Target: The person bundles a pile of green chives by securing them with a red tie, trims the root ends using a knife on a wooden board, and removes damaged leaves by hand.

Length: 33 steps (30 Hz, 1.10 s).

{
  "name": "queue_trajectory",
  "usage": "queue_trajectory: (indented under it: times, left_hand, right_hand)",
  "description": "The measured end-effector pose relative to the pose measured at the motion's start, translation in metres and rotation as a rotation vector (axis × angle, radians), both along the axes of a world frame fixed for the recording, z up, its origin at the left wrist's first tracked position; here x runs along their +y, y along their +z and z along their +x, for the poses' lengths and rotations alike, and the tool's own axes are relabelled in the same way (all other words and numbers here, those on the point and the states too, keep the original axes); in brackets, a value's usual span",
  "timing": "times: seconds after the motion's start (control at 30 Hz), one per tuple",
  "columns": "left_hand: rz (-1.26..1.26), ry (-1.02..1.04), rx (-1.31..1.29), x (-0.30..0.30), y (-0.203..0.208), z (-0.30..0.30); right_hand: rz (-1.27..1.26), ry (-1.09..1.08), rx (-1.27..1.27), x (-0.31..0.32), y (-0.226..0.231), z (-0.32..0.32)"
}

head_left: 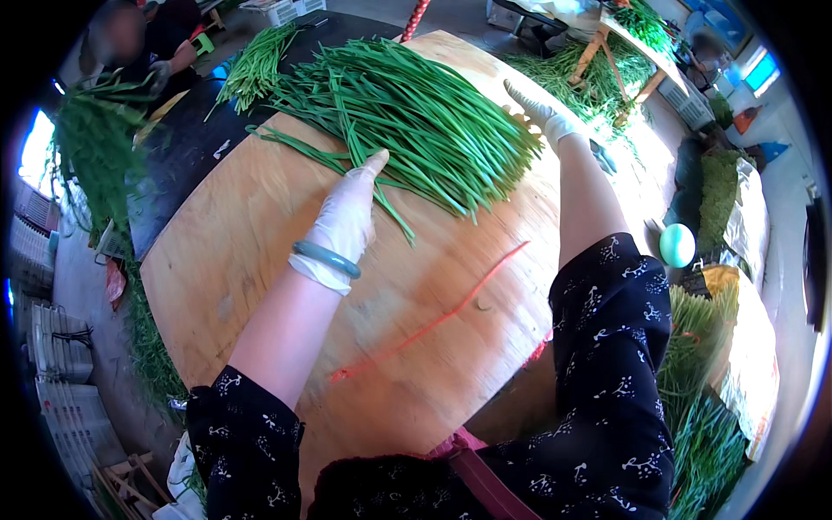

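The green stalks [416, 126] lie on the tabletop [468, 295] just beyond the left hand [343, 212], slanting down toward the right; the right hand [544, 113], fingers extended wide, is beside their butt ends; left grip cannot be told

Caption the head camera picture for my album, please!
Gloved left hand and right hand at green leaves on a wooden table, red string nearby.

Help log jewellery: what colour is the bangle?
The bangle is bluish grey, clearest in the head view.

White gloves [342, 212], a blue-grey bangle [327, 258] (worn over the left one), black sleeves [611, 347] sprigged in white, a maroon strap [490, 487].
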State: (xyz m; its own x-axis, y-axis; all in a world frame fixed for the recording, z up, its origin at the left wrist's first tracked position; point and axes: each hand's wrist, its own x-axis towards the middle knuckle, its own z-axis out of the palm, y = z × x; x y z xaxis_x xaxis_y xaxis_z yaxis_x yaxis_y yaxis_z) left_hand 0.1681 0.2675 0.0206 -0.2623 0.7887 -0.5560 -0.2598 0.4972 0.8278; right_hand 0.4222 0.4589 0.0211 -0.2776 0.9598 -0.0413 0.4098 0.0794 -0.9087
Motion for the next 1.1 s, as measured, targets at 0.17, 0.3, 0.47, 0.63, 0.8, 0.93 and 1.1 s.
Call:
queue_trajectory:
  times: [0.17, 0.3, 0.47, 0.63, 0.8, 0.93, 1.1]
  left_hand:
    - [0.021, -0.059, -0.089, 0.015, -0.004, -0.013]
    - [-0.017, 0.030, -0.204, 0.026, -0.011, -0.024]
    - [0.211, 0.152, -0.230, -0.010, -0.017, -0.052]
    - [0.254, 0.041, -0.382, -0.077, -0.008, -0.112]
    - [0.230, 0.113, -0.371, -0.147, 0.003, -0.146]
    - [0.220, 0.157, -0.449, -0.185, 0.011, -0.161]
    - [0.278, 0.233, -0.461, -0.217, 0.014, -0.183]
  right_hand:
    - [-0.559, 0.171, -0.164, -0.013, 0.010, -0.056]
    - [-0.591, 0.262, -0.167, -0.047, 0.015, -0.106]
    - [-0.486, 0.488, -0.045, -0.102, 0.005, -0.164]
    - [-0.675, 0.478, 0.212, -0.166, -0.003, -0.216]
    - [-0.960, 0.559, 0.572, -0.229, -0.002, -0.247]
    - [-1.078, 0.583, 0.557, -0.262, 0.001, -0.272]
    - [-1.063, 0.616, 0.429, -0.281, 0.004, -0.296]
